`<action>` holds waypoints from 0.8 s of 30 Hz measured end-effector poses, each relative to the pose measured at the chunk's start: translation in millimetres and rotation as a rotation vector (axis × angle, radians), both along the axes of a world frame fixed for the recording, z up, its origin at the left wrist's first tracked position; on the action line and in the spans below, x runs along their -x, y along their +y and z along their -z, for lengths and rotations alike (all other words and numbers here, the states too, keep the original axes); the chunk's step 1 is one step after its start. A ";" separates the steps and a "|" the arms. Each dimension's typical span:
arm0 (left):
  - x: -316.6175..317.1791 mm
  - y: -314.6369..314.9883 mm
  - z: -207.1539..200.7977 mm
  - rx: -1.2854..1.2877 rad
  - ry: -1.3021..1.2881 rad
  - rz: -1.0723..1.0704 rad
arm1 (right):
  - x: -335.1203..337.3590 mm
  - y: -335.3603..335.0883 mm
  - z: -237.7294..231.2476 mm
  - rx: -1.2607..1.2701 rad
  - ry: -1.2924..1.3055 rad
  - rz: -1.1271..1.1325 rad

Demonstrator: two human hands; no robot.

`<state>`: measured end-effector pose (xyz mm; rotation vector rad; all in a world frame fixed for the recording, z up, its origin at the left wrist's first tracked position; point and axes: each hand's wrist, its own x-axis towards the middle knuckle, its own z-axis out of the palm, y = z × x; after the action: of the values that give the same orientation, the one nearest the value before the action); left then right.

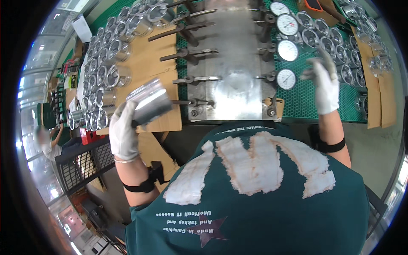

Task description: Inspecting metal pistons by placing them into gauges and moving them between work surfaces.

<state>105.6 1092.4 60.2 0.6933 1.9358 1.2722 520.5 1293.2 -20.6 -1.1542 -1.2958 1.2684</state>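
My left hand (123,135), in a white glove, grips a shiny metal cylinder (152,102) by its left side. The cylinder is tilted and held in the air over a brown cardboard sheet (168,85). On the other side, my white-gloved right hand (326,88) is raised above a green mat (297,102), fingers stretched apart and nothing visible in them. Nearest to it is a round white dial gauge (286,79), the closest of several in a row. Between my hands lies a flat metal plate (236,100) with metal rods along both sides.
Rows of similar metal cylinders (119,76) stand on the cardboard at left. More metal cylinders (327,44) stand at right, beside a cardboard strip (374,102). An orange-edged device (313,5) lies at the far right. Another person (53,146) is at the far left, beyond a black mesh crate (87,163).
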 end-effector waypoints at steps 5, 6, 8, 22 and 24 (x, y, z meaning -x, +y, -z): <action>-73.2 26.0 -34.3 -0.130 -0.734 0.372 | 97.4 -59.8 -45.4 -0.448 -0.118 -0.750; -72.7 27.1 -26.5 -0.040 -0.872 0.448 | 109.5 -69.8 -42.4 -0.574 -0.033 -0.709; -48.1 17.9 53.8 0.106 -0.047 0.736 | 113.0 -71.9 -42.3 -0.640 -0.075 -0.663; -114.6 81.5 78.5 -0.418 0.974 0.800 | 84.7 -71.8 -16.9 -0.685 -0.624 -0.511; -114.4 88.0 83.6 -0.481 0.919 0.769 | 75.8 -80.4 -7.7 0.096 -0.495 -0.564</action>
<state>220.0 1180.4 -23.4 2.3134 1.6257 0.9557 444.7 1212.8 -12.9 -1.2660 -2.0507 1.5062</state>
